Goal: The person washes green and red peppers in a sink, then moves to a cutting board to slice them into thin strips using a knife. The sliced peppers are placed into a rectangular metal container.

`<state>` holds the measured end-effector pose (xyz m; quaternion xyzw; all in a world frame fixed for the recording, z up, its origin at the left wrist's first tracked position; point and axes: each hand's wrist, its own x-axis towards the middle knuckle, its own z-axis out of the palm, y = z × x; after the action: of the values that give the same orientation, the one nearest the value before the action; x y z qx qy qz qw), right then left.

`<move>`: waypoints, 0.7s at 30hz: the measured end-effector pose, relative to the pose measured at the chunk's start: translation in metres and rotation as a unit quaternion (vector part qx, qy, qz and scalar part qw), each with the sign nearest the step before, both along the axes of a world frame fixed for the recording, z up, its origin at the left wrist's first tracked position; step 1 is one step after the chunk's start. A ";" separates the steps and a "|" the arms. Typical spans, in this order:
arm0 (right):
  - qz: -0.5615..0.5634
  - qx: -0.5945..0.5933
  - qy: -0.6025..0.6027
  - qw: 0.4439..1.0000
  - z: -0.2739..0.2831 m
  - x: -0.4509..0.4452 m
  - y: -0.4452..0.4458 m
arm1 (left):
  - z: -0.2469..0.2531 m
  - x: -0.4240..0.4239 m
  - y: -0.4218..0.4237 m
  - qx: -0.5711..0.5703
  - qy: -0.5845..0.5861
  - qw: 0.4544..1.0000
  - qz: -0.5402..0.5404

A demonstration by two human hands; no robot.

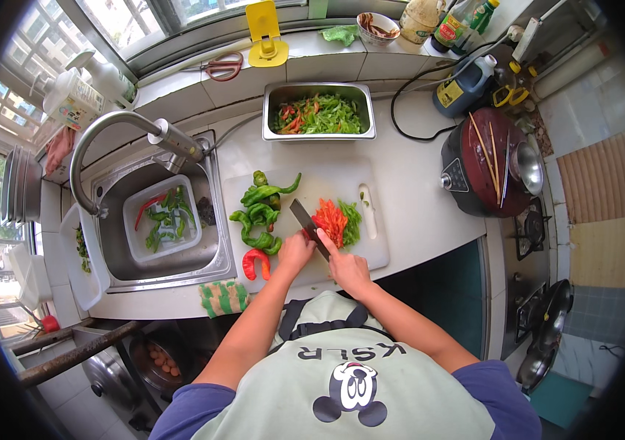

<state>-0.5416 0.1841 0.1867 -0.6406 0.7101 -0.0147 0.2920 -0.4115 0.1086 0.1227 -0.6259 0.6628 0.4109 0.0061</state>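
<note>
My right hand [347, 268] grips a kitchen knife [306, 222], its index finger along the blade, over a white cutting board [312, 184]. My left hand [296, 251] holds a piece of red pepper, mostly hidden by the fingers, against the board left of the blade. Sliced red pepper [330, 220] lies right of the blade, with sliced green pepper [351, 223] beside it. Whole green peppers [262, 214] and a curved red pepper [256, 264] lie on the board's left side. Behind the board, a steel pan [319, 136] holds sliced green and red peppers.
At left, a sink [210, 264] with a faucet [84, 143] contains a white basin [165, 257] of peppers in water. A striped cloth [223, 298] lies at the counter's front edge. A cooker [458, 179] with chopsticks on its lid stands at right. Scissors [224, 66] rest on the ledge.
</note>
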 end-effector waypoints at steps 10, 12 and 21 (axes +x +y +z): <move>0.023 -0.032 -0.003 0.999 -0.006 0.003 -0.003 | -0.002 0.000 0.008 -0.038 -0.022 0.999 -0.011; 0.016 -0.044 -0.033 0.998 -0.005 -0.005 0.000 | -0.001 0.000 0.010 -0.037 -0.016 0.999 -0.016; -0.010 -0.035 -0.035 0.999 -0.015 -0.004 -0.001 | -0.005 0.005 0.015 -0.046 0.015 0.999 -0.017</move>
<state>-0.5452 0.1827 0.1720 -0.6425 0.7046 -0.0652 0.2941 -0.4068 0.1233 0.1181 -0.6084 0.6915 0.3886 -0.0258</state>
